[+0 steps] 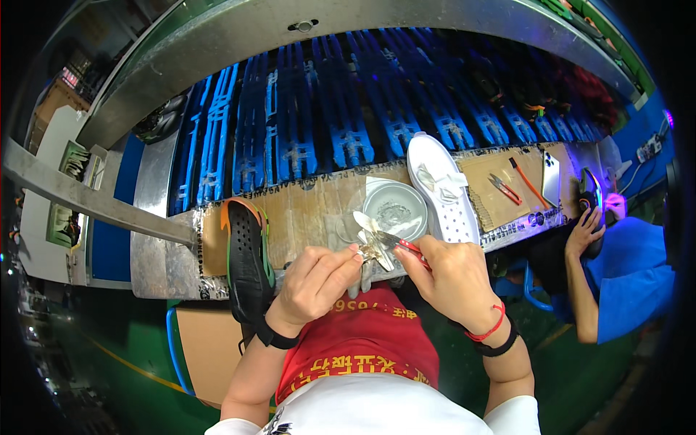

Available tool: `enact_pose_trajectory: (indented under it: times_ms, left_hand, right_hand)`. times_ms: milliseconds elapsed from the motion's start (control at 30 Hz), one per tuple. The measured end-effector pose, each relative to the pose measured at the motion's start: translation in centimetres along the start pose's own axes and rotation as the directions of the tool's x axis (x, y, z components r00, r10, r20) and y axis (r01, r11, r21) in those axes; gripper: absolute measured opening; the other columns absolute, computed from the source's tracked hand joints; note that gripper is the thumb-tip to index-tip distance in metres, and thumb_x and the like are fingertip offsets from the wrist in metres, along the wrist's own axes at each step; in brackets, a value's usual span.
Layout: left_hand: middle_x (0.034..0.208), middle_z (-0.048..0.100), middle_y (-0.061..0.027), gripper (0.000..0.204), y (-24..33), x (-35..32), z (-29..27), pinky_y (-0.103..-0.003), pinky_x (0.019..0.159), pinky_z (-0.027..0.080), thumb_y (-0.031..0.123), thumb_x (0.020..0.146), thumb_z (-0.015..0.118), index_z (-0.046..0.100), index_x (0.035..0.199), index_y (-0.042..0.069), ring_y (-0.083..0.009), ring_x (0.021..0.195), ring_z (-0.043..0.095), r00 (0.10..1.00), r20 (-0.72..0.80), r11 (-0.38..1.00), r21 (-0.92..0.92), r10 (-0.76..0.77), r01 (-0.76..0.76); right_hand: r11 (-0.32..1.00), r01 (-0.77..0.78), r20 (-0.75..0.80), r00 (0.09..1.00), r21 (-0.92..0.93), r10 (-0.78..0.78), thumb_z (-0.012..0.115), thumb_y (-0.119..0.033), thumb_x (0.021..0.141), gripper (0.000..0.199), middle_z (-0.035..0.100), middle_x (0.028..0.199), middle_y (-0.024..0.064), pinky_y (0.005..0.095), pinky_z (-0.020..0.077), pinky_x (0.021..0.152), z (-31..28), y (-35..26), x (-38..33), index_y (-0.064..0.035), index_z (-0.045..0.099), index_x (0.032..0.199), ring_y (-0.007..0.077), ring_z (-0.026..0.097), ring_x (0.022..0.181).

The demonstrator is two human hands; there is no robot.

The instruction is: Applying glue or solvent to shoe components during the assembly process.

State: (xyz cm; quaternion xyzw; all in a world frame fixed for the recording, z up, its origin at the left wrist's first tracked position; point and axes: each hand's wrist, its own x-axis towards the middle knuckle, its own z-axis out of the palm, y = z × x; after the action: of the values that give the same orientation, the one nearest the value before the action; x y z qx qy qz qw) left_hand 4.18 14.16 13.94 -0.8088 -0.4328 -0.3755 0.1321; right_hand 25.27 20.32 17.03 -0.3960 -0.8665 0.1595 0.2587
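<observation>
My left hand point(319, 281) is closed in a pinch at the front edge of the bench, thumb and fingertips on a cluster of thin whitish and brownish pieces point(382, 258). From the other side, my right hand point(457, 277) grips a pair of red-handled snips point(410, 249). Their metal jaws point left into the same pieces; whether they bite on one I cannot tell. Just beyond lies a round grey bowl point(421, 219) with residue at its bottom. To its right is a white shoe point(444, 190), with pale crumpled material on it. Left of my hands lies a black shoe point(246, 250) with orange and green edges.
Red-handled pliers point(506, 189) and an orange-handled tool point(528, 183) lie on cardboard at right. Behind the bench runs a conveyor of slats point(353, 138) lit blue, under a metal frame point(304, 43). A co-worker's arm point(583, 268) holds a dark shoe at far right.
</observation>
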Motion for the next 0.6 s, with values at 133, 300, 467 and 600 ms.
enact_pose_trajectory:
  times_ms: [133,300,467,600]
  left_hand:
    - [0.096,0.068,-0.0073,0.036,-0.1,-0.3,0.2,-0.028,0.059,0.045,-0.004,0.056,0.079,0.067,0.089,0.004,-0.0202,0.071,0.054,0.999,-0.015,0.999,0.013,-0.047,0.047]
    - [0.096,0.068,-0.0075,0.036,0.0,-0.1,0.5,-0.028,0.059,0.045,-0.004,0.056,0.078,0.067,0.089,0.003,-0.0206,0.07,0.054,0.998,-0.03,0.999,0.002,-0.05,0.05]
    - [0.095,0.068,-0.008,0.036,-0.3,-0.1,0.4,-0.028,0.059,0.045,-0.005,0.056,0.078,0.066,0.089,0.002,-0.0209,0.07,0.054,0.998,-0.024,0.998,0.022,-0.064,0.065]
    - [0.093,0.068,-0.008,0.036,-0.3,-0.1,0.5,-0.028,0.059,0.045,-0.004,0.055,0.079,0.066,0.088,0.002,-0.021,0.07,0.054,0.997,-0.04,0.998,0.006,-0.062,0.063]
  right_hand:
    - [1.0,0.002,0.041,0.999,-0.01,-0.002,0.066,-0.024,0.086,0.029,0.053,0.046,0.0124,0.0368,0.0415,0.039,-0.5,-0.2,-0.4,-0.003,0.059,0.067,0.0291,0.055,0.04]
    - [0.999,0.025,-0.017,1.0,-0.034,-0.026,0.066,-0.025,0.086,0.032,0.054,0.046,0.0109,0.0355,0.0414,0.037,0.1,-0.2,-0.3,-0.005,0.056,0.064,0.027,0.055,0.038]
    - [0.997,0.035,0.02,0.999,-0.068,-0.034,0.065,-0.025,0.087,0.032,0.053,0.045,0.0101,0.0347,0.0408,0.036,-0.7,-0.5,-1.0,-0.0051,0.055,0.063,0.0265,0.054,0.037]
    - [0.998,0.026,0.023,0.999,-0.049,-0.025,0.065,-0.025,0.087,0.032,0.053,0.044,0.0101,0.0349,0.0407,0.036,-0.8,-0.5,-0.8,-0.0049,0.055,0.064,0.0269,0.054,0.036]
